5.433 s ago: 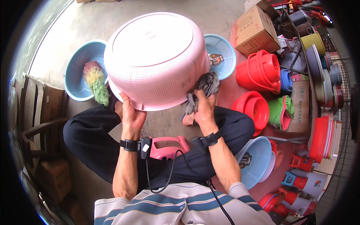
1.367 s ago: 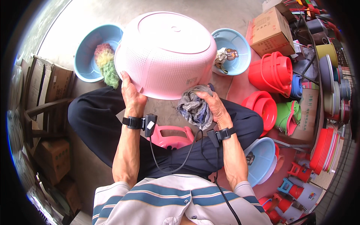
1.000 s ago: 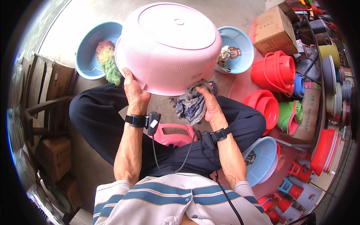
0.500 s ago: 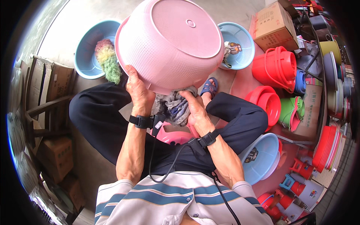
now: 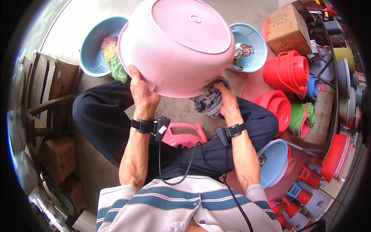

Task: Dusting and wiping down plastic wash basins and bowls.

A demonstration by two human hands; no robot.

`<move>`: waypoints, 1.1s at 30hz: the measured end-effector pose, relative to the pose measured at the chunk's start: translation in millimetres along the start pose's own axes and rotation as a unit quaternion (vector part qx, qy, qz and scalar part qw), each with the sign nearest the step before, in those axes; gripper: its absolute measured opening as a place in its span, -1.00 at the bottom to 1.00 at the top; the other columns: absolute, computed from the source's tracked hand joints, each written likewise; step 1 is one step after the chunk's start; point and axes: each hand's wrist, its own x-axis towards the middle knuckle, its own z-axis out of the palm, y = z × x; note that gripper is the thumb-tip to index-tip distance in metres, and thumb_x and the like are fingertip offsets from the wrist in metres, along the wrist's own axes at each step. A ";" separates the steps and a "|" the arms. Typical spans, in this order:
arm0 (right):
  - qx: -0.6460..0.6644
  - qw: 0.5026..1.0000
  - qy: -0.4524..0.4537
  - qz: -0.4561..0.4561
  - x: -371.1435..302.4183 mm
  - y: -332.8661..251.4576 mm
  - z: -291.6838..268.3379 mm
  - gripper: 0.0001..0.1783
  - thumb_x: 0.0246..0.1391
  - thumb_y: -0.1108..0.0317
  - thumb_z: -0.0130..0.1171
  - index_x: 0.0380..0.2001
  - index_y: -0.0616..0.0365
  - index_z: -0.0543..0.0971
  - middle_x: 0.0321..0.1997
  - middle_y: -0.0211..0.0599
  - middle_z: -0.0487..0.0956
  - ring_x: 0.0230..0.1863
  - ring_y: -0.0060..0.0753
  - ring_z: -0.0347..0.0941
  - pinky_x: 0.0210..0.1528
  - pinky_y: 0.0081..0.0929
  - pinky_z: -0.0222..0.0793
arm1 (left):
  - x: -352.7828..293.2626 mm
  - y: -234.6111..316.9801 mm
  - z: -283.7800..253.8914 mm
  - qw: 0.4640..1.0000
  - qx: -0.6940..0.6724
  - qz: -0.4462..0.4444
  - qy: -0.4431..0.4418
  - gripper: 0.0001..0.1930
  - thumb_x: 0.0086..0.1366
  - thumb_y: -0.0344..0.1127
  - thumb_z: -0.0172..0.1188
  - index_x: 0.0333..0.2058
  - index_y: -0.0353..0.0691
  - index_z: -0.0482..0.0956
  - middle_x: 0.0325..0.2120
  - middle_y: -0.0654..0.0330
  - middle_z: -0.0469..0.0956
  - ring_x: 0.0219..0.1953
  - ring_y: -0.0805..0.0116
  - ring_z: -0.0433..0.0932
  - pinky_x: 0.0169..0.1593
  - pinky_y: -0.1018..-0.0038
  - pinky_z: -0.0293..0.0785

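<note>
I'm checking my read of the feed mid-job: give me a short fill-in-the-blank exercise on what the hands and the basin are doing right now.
1. The left hand grips the rim of the perforated basin, whose colour is ____.
2. The right hand presses a grey ____ against the basin.
3. The basin is held with its bottom facing ____.
4. The multicoloured duster lies in a basin coloured ____.

Missing words: pink; rag; up; blue

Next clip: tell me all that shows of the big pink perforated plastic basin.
The big pink perforated plastic basin is round, its sides dotted with small holes, its flat base ringed and facing the camera. It is upturned, tilted, held above the lap. The left hand grips its rim; the right hand presses a grey cloth to its lower edge.
</note>
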 end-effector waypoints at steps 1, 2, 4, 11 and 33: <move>0.000 1.000 -0.001 0.001 3.0 -2.5 -4.0 -0.76 -0.05 0.44 0.31 -0.25 0.20 0.59 -0.26 -0.35 0.62 -0.27 -0.37 0.57 -0.14 -0.39 0.51 | 0.8 -3.5 -0.1 1.000 0.016 0.010 0.015 -0.36 0.42 0.14 0.01 0.21 -0.29 0.30 0.13 0.14 0.43 0.14 0.17 0.40 0.24 0.13 0.31; -0.024 0.999 0.022 -0.001 1.0 -10.1 -4.1 -0.77 -0.03 0.43 0.29 -0.24 0.20 0.59 -0.26 -0.34 0.62 -0.28 -0.37 0.57 -0.16 -0.38 0.52 | -0.4 -7.7 0.3 0.999 0.031 0.018 0.032 -0.37 0.43 0.14 0.00 0.22 -0.28 0.30 0.14 0.14 0.43 0.15 0.17 0.40 0.24 0.13 0.31; -0.049 0.998 0.045 -0.002 2.2 -21.8 -7.8 -0.77 -0.01 0.43 0.28 -0.23 0.20 0.59 -0.26 -0.32 0.61 -0.28 -0.36 0.56 -0.18 -0.37 0.52 | -1.1 -4.3 -0.7 0.999 0.028 0.009 0.039 -0.38 0.42 0.13 0.02 0.22 -0.26 0.31 0.14 0.15 0.44 0.15 0.17 0.41 0.23 0.12 0.33; 0.074 0.993 0.091 -0.028 -2.0 7.2 1.2 -0.76 0.14 0.39 0.18 -0.12 0.20 0.56 -0.20 -0.35 0.60 -0.21 -0.43 0.55 -0.14 -0.43 0.52 | 9.0 -1.0 -4.2 0.999 -0.011 -0.016 0.027 -0.43 0.43 0.14 -0.01 0.20 -0.17 0.38 0.14 0.16 0.47 0.14 0.13 0.44 0.24 0.10 0.34; -0.055 0.998 -0.012 -0.033 20.4 -52.3 -33.0 -0.73 -0.01 0.43 0.27 -0.18 0.25 0.59 -0.26 -0.32 0.62 -0.29 -0.40 0.56 -0.19 -0.38 0.53 | 46.6 42.7 -30.1 0.990 0.015 -0.081 -0.111 -0.52 0.48 -0.02 -0.02 0.21 -0.19 0.37 0.09 0.20 0.53 0.09 0.21 0.51 0.18 0.15 0.44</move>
